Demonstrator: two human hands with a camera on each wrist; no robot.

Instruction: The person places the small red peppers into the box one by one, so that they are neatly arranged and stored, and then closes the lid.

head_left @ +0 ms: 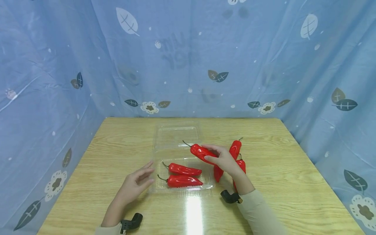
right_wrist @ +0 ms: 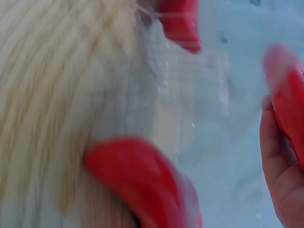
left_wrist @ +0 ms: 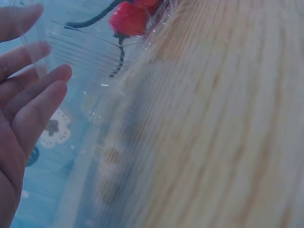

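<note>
My right hand (head_left: 224, 160) grips a red chili pepper (head_left: 200, 152) with a dark stem, over the right side of a clear plastic clamshell box (head_left: 164, 186). In the right wrist view the same pepper (right_wrist: 290, 111) lies along the fingers and thumb. Two red peppers (head_left: 184, 169) lie side by side in the box's near half, stems to the left. Beside the box's left wall is my left hand (head_left: 134, 182), fingers loosely spread and holding nothing. The left wrist view shows its fingertips right at the clear wall, a pepper (left_wrist: 128, 20) behind it.
Several more red peppers (head_left: 235, 149) lie on the wooden table (head_left: 282, 163) right of the box, partly hidden by my right arm. The clear lid (head_left: 177, 133) lies folded back toward the far edge. A blue patterned curtain (head_left: 188, 65) surrounds the table.
</note>
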